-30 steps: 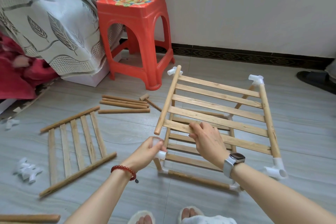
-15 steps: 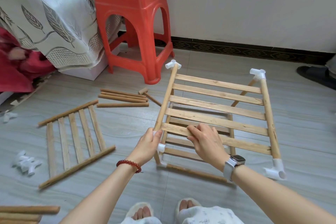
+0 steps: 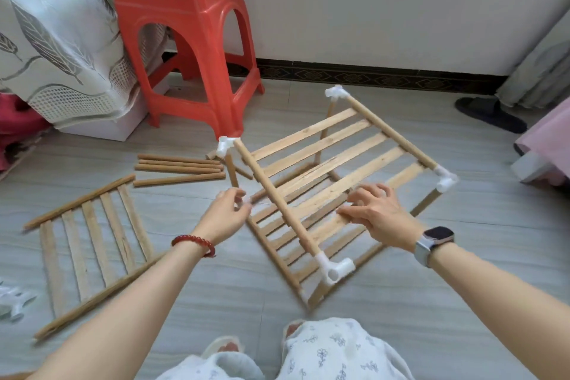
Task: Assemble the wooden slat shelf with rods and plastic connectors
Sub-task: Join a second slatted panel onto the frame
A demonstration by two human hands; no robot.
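on the tiled floor, both hands grip the shelf.

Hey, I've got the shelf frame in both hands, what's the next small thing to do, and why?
Probably set the frame down square and steady. It looks tilted, gripped by the right hand on a slat, the left hand at its edge. The near connector shows an empty socket, and spare rods lie nearby.
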